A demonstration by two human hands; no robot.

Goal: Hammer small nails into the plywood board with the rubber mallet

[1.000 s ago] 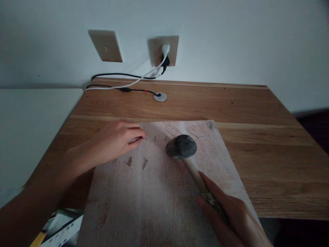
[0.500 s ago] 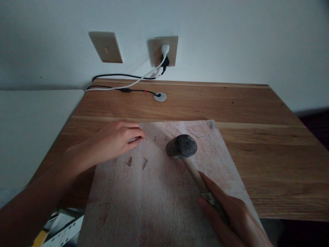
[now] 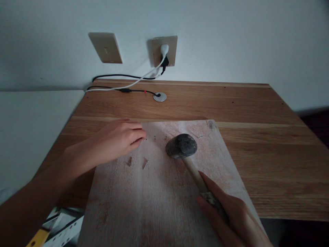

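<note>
My right hand [image 3: 232, 216] is wrapped round the wooden handle of a rubber mallet [image 3: 182, 146]. The mallet's dark, rounded head is over the upper part of a pale, reddish-stained board [image 3: 144, 202]. Near the board's far left part, my left hand [image 3: 127, 136] has thumb and fingers pinched together; whatever is between them is hidden. In front of that hand lie one small metal nail-like piece [image 3: 145, 164] and another piece [image 3: 130, 161]. A third thin metal piece [image 3: 200, 137] is near the far right corner. Small metal points [image 3: 155, 137] show along the far edge.
The board rests on a wooden desk [image 3: 277, 164] against a wall. Cables run from a wall outlet [image 3: 171, 43] to a round cable grommet [image 3: 159, 97] and off left. Left of the desk is a white surface [image 3: 38, 127]; below it, perforated white metal [image 3: 65, 233].
My left hand has shifted very slightly, and the gap between its thumb and fingers has closed. The mallet and my right hand stay almost where they were.
</note>
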